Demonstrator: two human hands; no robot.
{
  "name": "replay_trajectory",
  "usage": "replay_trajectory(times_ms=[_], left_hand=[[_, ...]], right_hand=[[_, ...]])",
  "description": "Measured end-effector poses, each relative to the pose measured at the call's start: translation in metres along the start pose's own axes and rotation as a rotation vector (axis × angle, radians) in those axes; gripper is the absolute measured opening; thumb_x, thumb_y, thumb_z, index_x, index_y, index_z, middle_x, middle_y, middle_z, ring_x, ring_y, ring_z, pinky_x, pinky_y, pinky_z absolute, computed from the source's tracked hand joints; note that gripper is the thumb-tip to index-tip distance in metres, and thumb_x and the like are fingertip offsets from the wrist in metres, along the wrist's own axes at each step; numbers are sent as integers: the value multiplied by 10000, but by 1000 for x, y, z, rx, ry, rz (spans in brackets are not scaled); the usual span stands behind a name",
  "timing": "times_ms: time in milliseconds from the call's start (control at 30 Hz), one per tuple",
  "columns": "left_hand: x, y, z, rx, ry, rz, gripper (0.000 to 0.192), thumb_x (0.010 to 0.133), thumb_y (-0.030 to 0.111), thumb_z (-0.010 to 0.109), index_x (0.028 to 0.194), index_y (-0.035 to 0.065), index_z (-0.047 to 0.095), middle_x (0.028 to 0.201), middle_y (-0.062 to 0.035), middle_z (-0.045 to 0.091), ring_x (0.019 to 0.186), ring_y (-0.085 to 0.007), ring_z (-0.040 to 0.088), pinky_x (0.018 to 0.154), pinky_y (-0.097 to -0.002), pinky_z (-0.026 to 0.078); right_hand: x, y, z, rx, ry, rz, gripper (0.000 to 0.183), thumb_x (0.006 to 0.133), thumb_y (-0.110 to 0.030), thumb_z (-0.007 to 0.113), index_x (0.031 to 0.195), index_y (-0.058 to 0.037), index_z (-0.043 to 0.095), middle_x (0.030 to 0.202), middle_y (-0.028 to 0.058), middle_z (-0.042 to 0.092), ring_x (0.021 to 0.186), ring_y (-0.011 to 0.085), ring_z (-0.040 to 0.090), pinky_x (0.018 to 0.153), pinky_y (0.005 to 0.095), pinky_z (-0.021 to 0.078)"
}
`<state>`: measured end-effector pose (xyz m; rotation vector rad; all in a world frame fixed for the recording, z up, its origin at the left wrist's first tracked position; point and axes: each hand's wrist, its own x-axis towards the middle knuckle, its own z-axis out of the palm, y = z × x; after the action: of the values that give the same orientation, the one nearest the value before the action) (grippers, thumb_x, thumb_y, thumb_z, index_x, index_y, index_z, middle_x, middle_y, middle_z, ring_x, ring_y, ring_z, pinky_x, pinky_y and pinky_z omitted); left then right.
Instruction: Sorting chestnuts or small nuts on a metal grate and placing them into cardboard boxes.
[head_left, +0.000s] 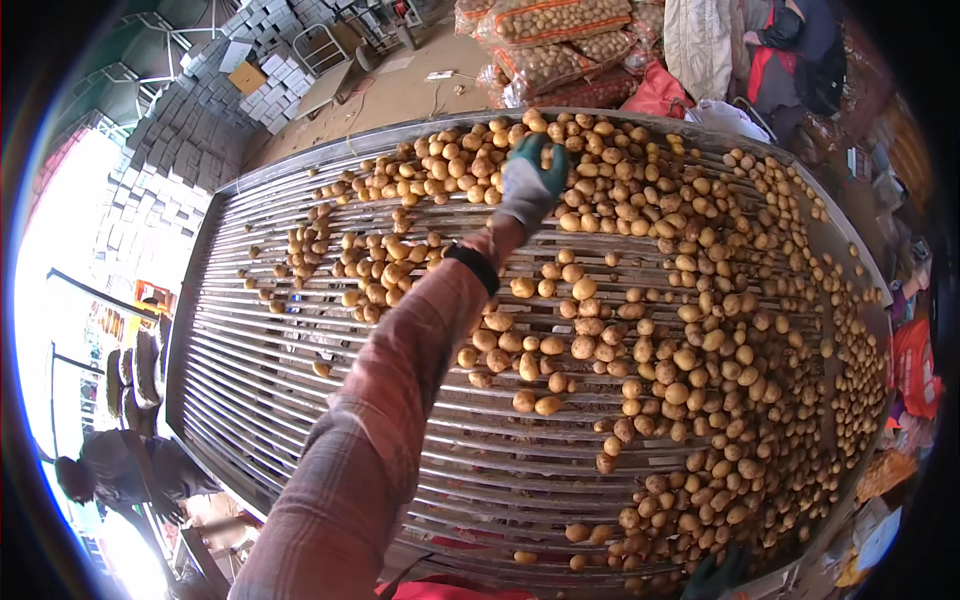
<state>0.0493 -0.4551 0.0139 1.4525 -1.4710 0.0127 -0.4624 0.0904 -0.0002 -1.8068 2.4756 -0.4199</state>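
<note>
My left hand (531, 178), in a green and grey glove, reaches to the far side of a slatted metal sorting table (277, 375). Its thumb and fingers are apart among the potatoes (600, 161), and one potato shows in the gap between them. Whether it presses on that potato is not clear. A dark band circles the wrist over a plaid sleeve. At the bottom edge, my right hand (716, 576), in a dark green glove, sits low beside the near potatoes. It is dim and partly cut off, so its fingers cannot be made out.
Potatoes crowd the table's right side, with small ones along the right rim (855, 232). Filled mesh sacks (559, 45) are stacked beyond the far edge. One person (795, 60) stands at the far right, another (135, 472) at lower left. Stacked boxes (172, 142) and a platform cart (326, 79) stand far left.
</note>
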Motion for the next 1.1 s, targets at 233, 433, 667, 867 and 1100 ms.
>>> replay_trajectory(times_ms=[233,433,667,867,1100], left_hand=[[70,-67,4,164,-213,-192,609,950,534,583,1320,59,680,1233,-246,721,1206,-428,660,1038,-464,506],[107,-93,50,188,-321,-216,520,977,523,519,1284,140,690,1164,-212,731,1117,-415,672,978,-464,503],[106,-88,63,415,-550,-186,609,882,662,594,1178,170,798,1206,-227,731,1183,-394,672,1020,-459,515],[84,-74,71,275,-554,-226,706,882,655,645,1252,61,738,1171,-228,739,1107,-350,698,957,-426,531],[43,-17,80,-7,-639,-339,675,940,633,619,1304,72,717,1121,-150,774,976,-276,746,892,-385,567]], right_hand=[[-1,3,-3,-153,-69,41,469,971,-374,667,1302,-41,663,1437,306,579,1257,530,584,1115,594,439],[4,1,-3,-184,-90,29,459,964,-373,669,1304,-65,667,1447,282,581,1251,515,591,1069,625,446],[6,-2,-2,-50,-133,119,496,978,-388,649,1338,-47,651,1475,292,551,1317,520,541,1146,641,354],[7,-2,-3,-109,-117,48,498,990,-405,633,1324,-35,650,1459,292,561,1331,529,519,1169,621,348],[9,-5,-6,-18,-95,69,511,996,-414,629,1333,-30,633,1455,285,567,1332,518,523,1152,615,373]])
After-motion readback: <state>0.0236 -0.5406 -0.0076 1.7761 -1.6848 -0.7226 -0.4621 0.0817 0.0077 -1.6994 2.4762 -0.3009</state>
